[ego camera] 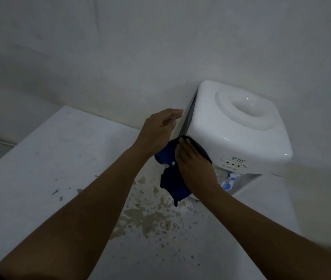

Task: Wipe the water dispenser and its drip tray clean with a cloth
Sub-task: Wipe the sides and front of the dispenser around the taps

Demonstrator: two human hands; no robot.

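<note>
Two hands are working at the near-left corner of the white water dispenser [239, 126], which is standing on a stained white counter [63, 150] against the wall [120, 47]. The right hand [195, 162] is lying flat, fingers straight and close together, and is pressing a dark blue cloth [175, 184] against the dispenser's front corner; most of the cloth is hanging loose below and to the left of this hand, bunched over the counter. The left hand [158, 126] is reaching just beyond the right one, fingers extended together toward the dispenser's dark left side panel [189, 118]; whether it is touching the panel or only bracing near it cannot be told. To the right of the right hand, under the indicator panel [233, 163], the blue tap [227, 185] is showing, and the drip tray is lying hidden or blurred below it. Judged from this arrangement, the body-wiping step is in progress, with the tray not yet addressed. The next move is likely calling for the flat hand to be sliding the cloth along the front face and top while the other hand is steadying the unit, then gathering the loose cloth before passing under the taps.
</note>
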